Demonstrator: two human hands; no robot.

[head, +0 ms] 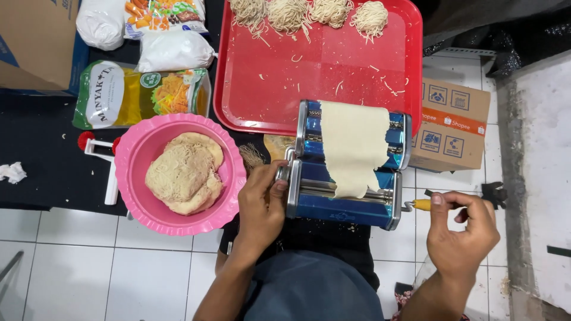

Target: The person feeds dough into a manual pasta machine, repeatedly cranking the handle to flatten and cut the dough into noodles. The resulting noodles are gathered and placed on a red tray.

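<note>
Dough sheet [354, 145] drapes lengthwise over pasta roller [345, 205]; my right hand [461, 229] pinches its crank [423, 205], left hand [262, 205] clasps the opposite end.

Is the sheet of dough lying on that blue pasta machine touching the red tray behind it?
Apart. In the head view the dough sheet ends on the blue pasta machine top, with the machine's metal edge between it and the red tray.

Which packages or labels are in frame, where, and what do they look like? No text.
Brown cardboard box with orange stripe and blue icons: right of the red tray.
Clear pouch of yellow oil, green-and-white label: above the pink bowl.
Two white bags: top left.
Colourful snack packet: top edge.
Brown-and-blue carton: top-left corner.
</note>
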